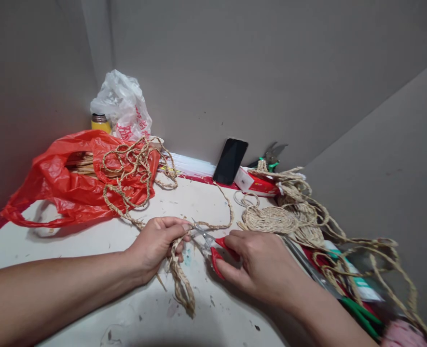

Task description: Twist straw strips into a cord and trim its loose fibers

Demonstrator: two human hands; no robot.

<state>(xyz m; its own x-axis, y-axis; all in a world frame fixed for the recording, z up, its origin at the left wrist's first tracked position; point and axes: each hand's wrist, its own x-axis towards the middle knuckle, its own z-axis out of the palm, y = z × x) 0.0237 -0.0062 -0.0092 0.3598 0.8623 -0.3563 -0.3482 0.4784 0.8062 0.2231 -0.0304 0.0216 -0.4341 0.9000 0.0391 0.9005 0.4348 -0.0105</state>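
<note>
My left hand is closed on a braided straw cord, pinching it between thumb and fingers. A looped length of the cord hangs below the fist, while other strands run left and right across the table. In my right hand are scissors with red handles, my thumb and fingers in the loops. The slightly parted blades meet the cord right at my left fingertips. Whether they have cut into it I cannot tell.
A red plastic bag holding straw lies at left under tangled cord. Behind it stand a yellow jar and a white bag. A phone leans on the wall. Woven straw soles, cords and green-handled pliers lie right.
</note>
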